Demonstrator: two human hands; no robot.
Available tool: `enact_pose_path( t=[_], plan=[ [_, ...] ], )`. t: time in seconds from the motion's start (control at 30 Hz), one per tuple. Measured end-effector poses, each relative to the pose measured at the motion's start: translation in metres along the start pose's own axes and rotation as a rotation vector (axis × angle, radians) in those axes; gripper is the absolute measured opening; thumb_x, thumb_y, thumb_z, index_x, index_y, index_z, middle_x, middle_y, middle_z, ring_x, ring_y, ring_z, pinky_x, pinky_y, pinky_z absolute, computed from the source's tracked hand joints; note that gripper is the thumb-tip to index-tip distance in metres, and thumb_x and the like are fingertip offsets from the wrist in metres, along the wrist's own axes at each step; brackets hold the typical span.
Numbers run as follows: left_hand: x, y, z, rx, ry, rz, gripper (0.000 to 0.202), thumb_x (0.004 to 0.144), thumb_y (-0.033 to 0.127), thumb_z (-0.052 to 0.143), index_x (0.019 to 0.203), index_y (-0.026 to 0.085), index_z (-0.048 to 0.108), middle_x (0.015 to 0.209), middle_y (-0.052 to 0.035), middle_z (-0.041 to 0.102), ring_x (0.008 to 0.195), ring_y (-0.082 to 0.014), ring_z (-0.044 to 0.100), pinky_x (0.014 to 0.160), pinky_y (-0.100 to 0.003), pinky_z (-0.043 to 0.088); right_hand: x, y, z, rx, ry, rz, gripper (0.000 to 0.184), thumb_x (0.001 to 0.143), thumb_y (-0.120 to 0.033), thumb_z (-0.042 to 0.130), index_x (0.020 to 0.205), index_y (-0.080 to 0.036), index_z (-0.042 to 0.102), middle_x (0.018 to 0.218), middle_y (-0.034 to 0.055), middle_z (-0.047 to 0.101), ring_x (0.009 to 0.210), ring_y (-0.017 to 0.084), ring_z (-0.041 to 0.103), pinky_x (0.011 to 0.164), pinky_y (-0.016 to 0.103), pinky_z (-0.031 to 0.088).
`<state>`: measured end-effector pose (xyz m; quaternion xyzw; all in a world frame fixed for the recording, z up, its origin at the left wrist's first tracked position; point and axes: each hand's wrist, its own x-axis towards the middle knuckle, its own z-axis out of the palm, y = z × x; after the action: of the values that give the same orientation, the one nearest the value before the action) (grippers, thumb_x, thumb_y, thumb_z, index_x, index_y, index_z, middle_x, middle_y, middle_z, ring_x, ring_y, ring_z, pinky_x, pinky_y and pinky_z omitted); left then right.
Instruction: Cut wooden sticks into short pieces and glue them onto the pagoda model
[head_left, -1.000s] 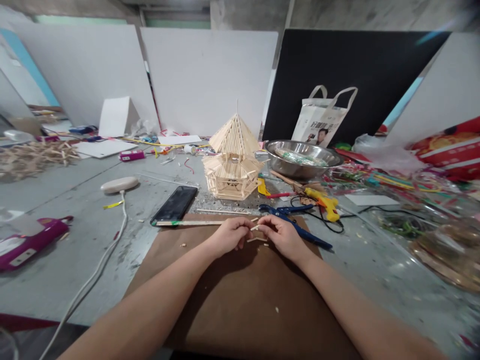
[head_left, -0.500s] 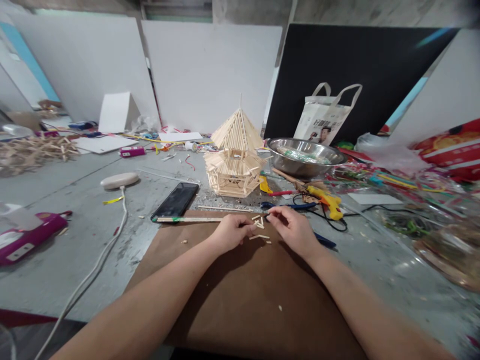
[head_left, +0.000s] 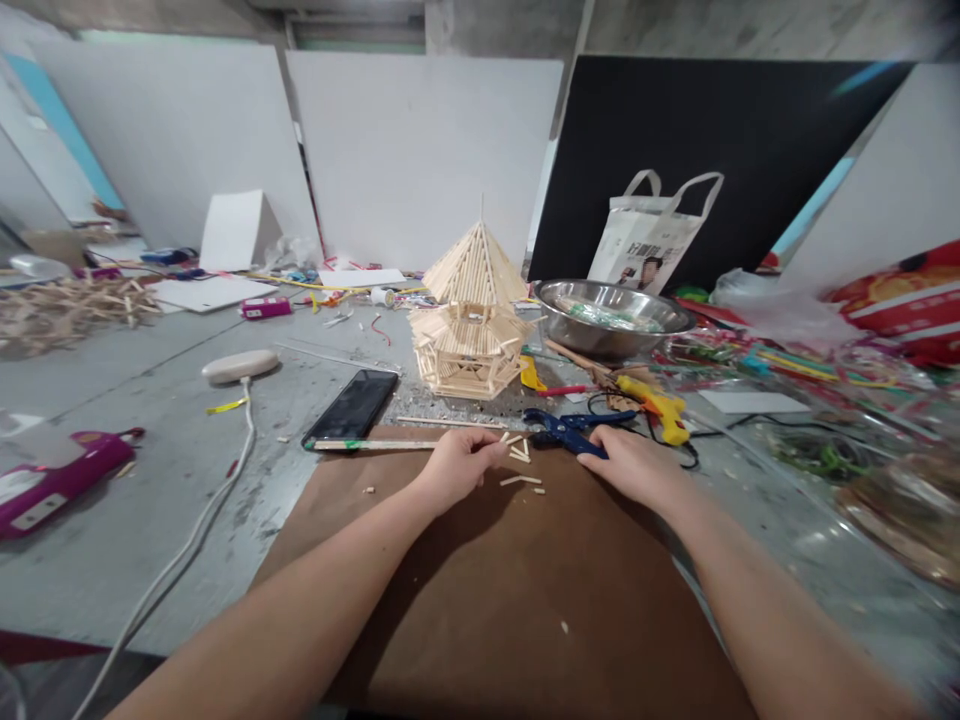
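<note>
Both forearms reach in from the lower corners and slant inward over the brown sheet [head_left: 465, 600] that covers the near part of the tabletop [head_left: 262, 480]. The left hand [head_left: 459, 468] is held low with its back turned up, fingers pointing right and a little away from the person. Its grip is drawn together, thumb near the bent fingertips; whether anything sits between them is too small to tell. Just beside those fingertips lie several short stick pieces [head_left: 520, 457], with two more nearer the person, almost end to end in a shallow angle. A long stick [head_left: 375, 445] runs from the near end of the phone [head_left: 351, 408] toward the left hand, which hides its farther end.

The right hand [head_left: 637, 465] lies over one handle of the blue cutters [head_left: 566, 432], palm down, fingers aimed left. Its thumb is on the near side of the handle and the fingers bend over the far side; how firmly this grip closes cannot be told. The cutters' jaws point left, close to the stick pieces. Beyond the hands stands the stick-built pavilion [head_left: 476, 265], upright and untouched.
</note>
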<state>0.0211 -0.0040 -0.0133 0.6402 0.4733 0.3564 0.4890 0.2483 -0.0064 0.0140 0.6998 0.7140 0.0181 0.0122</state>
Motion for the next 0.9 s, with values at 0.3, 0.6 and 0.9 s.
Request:
enact_pose_path(
  t=[0.3,0.6,0.9],
  plan=[
    [-0.001,0.001,-0.002,-0.056,0.043,0.026,0.028,0.070,0.041,0.049,0.071,0.014,0.054,0.045,0.0065,0.039,0.039,-0.0045,0.038,0.040,-0.016,0.030,0.003,-0.007,0.000,0.073,0.172,0.131,0.026,0.069,-0.044,0.044,0.080,-0.022,0.050,0.075,0.0060,0.062,0.066,0.022,0.058,0.049,0.028,0.033],
    [-0.001,0.006,-0.005,-0.035,0.136,0.265,0.020,0.072,0.032,0.051,0.066,0.014,0.057,0.082,-0.0031,0.056,0.073,-0.0106,0.053,0.069,-0.022,0.041,-0.003,-0.023,0.001,0.684,0.518,0.044,0.028,0.062,-0.040,0.057,0.076,-0.020,0.044,0.069,0.0026,0.056,0.062,0.016,0.053,0.059,0.029,0.041],
    [-0.003,0.009,-0.007,-0.059,0.079,0.333,0.019,0.075,0.031,0.050,0.069,0.014,0.056,0.123,-0.0088,0.043,0.114,-0.0176,0.038,0.095,-0.031,0.028,-0.029,-0.053,-0.012,1.313,0.120,-0.072,0.023,0.066,-0.034,0.055,0.082,-0.019,0.049,0.039,-0.0090,0.039,0.033,0.007,0.034,0.034,0.021,0.028]
  ],
)
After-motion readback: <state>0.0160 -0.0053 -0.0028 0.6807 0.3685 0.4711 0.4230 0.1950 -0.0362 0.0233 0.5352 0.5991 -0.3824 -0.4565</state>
